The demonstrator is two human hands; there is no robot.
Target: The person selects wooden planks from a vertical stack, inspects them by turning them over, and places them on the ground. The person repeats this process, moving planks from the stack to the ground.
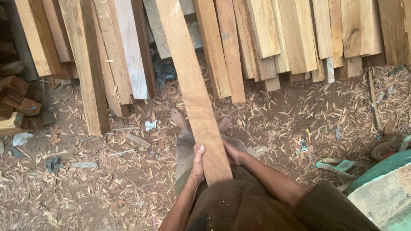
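A long brown wooden plank runs from my waist up and away toward the stacked boards. My left hand grips its left edge near the lower end, thumb on top. My right hand holds the right edge at about the same height, partly hidden behind the plank. The plank's near end rests against my body, above my bare feet.
Many planks lean in a row across the top, more at the left. Short wood blocks pile at far left. Dirt ground is littered with shavings and scraps. A green and grey machine edge sits at lower right.
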